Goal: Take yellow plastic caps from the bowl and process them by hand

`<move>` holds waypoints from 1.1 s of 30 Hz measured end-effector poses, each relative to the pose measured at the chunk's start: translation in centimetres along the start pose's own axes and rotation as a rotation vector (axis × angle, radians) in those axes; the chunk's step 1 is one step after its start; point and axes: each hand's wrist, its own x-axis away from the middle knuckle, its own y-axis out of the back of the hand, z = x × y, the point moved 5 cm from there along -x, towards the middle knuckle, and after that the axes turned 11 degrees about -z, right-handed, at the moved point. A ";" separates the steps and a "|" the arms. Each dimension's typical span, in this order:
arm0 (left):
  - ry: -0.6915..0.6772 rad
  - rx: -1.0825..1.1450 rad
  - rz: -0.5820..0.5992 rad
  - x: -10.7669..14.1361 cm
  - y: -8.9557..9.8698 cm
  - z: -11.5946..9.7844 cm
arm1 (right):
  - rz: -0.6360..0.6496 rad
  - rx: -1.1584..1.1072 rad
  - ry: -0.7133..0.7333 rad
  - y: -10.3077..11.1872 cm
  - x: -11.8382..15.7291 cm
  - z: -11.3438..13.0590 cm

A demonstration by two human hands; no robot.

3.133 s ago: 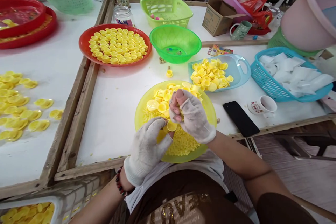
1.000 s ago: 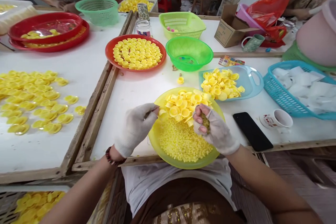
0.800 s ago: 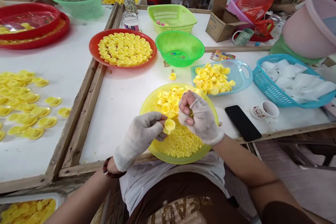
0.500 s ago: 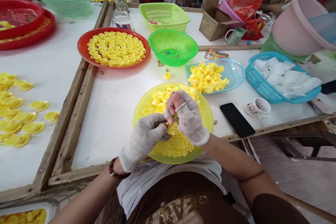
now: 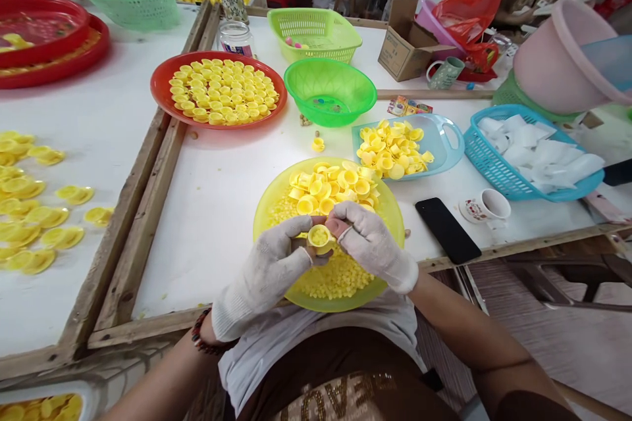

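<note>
A small yellow cup (image 5: 320, 237) with pale yellow bits inside is gripped between the thumb and fingers of my left hand (image 5: 269, 263). My right hand (image 5: 372, 243) has its fingers pressed together at the cup's right edge; whether they pinch anything is hidden. Both hands wear whitish gloves with bare fingertips. Beneath them lies a yellow basin (image 5: 390, 276), holding small yellow pieces (image 5: 336, 276) in its near part and a heap of yellow cups (image 5: 336, 184) in its far part. More yellow cups (image 5: 392, 148) lie on a pale blue tray (image 5: 442, 138) beyond.
An orange-red plate (image 5: 160, 89) of yellow cups stands back left, beside a green bowl (image 5: 330, 89). On the right are a black phone (image 5: 447, 229), a mug (image 5: 484, 206) and a blue basket (image 5: 538, 191). A wooden strip (image 5: 143, 210) divides the table.
My hands have moved slightly apart, and my right hand has lowered from above the cup to its right side. The cup is now turned upward, showing bits inside.
</note>
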 end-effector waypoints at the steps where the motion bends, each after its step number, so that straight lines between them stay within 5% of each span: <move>1: -0.033 -0.024 0.015 0.2 0.0 -0.2 | 0.015 0.055 0.035 -0.1 0.0 0.0; 9: -0.130 -0.247 -0.175 0.5 0.0 0.9 | 0.007 0.152 0.130 0.3 -1.0 2.2; 14: -0.197 -0.197 -0.196 0.4 -0.9 0.4 | 0.201 0.180 0.156 0.0 -1.4 4.2; 21: -0.136 -0.059 -0.137 0.2 -1.3 1.7 | 0.149 0.069 0.038 1.0 -1.3 3.4; 26: -0.454 -0.299 -0.307 0.7 -0.3 0.2 | 0.057 0.106 0.011 1.9 -1.0 3.0; 30: -0.570 -0.416 -0.389 1.6 1.5 -0.8 | 0.153 0.366 0.207 1.7 0.6 1.8; 33: -0.544 -0.506 -0.490 2.1 5.2 -0.3 | 0.308 0.645 0.476 0.9 2.6 0.4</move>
